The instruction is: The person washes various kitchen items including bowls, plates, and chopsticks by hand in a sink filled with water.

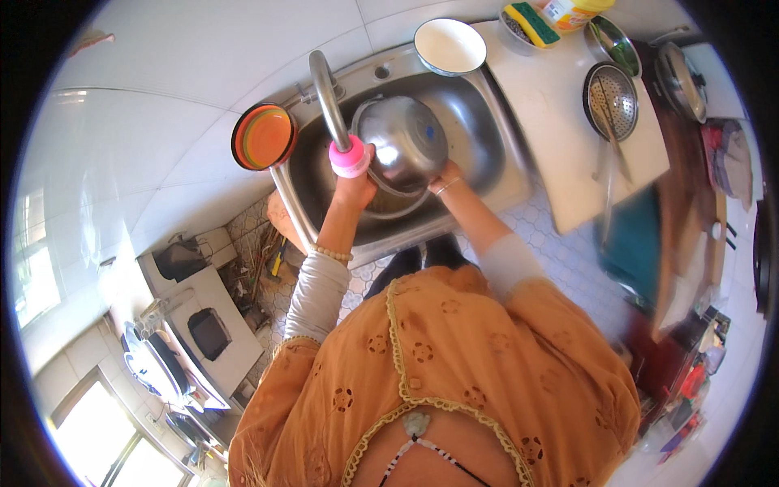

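A stainless steel bowl (405, 143) is tilted in the sink, its outer base facing up and to the right. My left hand (356, 189) holds its near left edge, partly hidden by the pink tap nozzle (349, 156). My right hand (445, 176) grips the bowl's near right edge. Beneath it, another round metal rim (389, 214) shows in the stainless steel sink (487, 146). The curved metal faucet (328, 100) arches over the sink from the back; whether water runs is hidden.
An orange bowl (263, 136) sits at the sink's left corner, a white bowl (450, 47) at its back edge. On the pale counter (529, 109) at right are a metal strainer (610, 102), a yellow-green sponge (532, 24) and a bowl of green vegetables (621, 52).
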`<state>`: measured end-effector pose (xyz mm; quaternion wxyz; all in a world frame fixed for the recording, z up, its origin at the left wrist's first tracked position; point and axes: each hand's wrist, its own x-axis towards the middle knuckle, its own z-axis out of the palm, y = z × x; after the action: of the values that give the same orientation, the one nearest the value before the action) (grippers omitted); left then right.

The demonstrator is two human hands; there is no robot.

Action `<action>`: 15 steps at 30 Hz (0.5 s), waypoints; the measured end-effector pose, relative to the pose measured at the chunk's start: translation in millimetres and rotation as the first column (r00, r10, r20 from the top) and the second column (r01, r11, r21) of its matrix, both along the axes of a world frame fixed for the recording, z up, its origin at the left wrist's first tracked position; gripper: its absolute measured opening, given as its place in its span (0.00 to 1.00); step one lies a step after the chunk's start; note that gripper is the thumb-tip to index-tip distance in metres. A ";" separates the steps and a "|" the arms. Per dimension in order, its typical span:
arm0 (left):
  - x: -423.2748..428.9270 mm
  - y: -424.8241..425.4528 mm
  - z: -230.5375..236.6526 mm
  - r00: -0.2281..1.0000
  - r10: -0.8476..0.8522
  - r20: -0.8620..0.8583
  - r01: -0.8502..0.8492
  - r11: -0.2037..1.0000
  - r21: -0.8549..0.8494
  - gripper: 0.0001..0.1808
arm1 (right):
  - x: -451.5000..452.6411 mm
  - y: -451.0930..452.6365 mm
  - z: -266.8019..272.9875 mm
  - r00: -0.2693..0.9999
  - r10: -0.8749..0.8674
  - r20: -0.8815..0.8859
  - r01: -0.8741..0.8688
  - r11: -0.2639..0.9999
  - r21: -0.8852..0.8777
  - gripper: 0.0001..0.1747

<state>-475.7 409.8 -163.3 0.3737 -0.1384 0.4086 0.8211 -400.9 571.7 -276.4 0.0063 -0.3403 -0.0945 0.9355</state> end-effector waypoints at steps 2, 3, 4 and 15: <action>4.7 3.5 7.5 0.973 -0.100 -0.210 0.070 0.987 -0.147 0.09 | -3.4 1.3 10.1 0.999 -0.013 -0.046 0.009 0.996 -0.092 0.19; 7.1 2.1 12.9 0.918 -0.195 -0.346 0.118 0.966 -0.230 0.09 | -7.5 -2.7 23.2 0.999 -0.003 -0.039 0.000 0.996 -0.092 0.19; 9.6 1.1 17.0 0.836 -0.295 -0.463 0.155 0.936 -0.317 0.09 | -9.6 -5.4 31.5 1.000 0.003 -0.030 -0.006 0.996 -0.089 0.20; 39.9 -31.0 21.4 -0.250 -0.826 -0.506 -0.021 0.527 -0.850 0.12 | 8.6 45.6 83.4 0.899 0.376 -0.223 -0.355 0.926 0.129 0.39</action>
<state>-435.8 378.7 -142.0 0.1838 0.5369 0.7793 0.2658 -392.4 617.3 -192.9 -0.1434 -0.1986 -0.1951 0.9497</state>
